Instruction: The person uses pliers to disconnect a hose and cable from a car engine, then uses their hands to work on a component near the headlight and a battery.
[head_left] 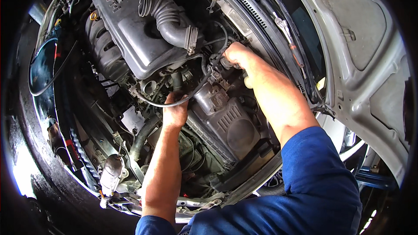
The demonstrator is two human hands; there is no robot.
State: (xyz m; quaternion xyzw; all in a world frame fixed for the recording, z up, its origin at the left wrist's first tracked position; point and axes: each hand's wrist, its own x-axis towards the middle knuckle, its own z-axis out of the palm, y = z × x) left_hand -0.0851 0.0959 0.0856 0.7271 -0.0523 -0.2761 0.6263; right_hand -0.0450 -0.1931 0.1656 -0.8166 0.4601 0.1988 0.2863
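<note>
Both my hands reach into a car's engine bay. My left hand (pixel 175 112) is closed low in the middle, at the lower end of a short dark hose (pixel 176 79). A black cable (pixel 162 104) curves across just above its fingertips, and what the fingers grip is hidden. Farther back on the right, my right hand (pixel 237 55) is curled among hoses and fittings close to the bulkhead, its fingertips out of sight. Between the hands sits a grey metal throttle body (pixel 210 98), beside a black air filter box (pixel 237 128).
A black engine cover (pixel 130 26) carries a ribbed intake duct (pixel 172 26) with a loose open end and clamp. On the cowl to the right lies a ratchet wrench (pixel 289 43). The raised hood (pixel 361 39) stands at the right. A dark open port (pixel 149 87) faces up.
</note>
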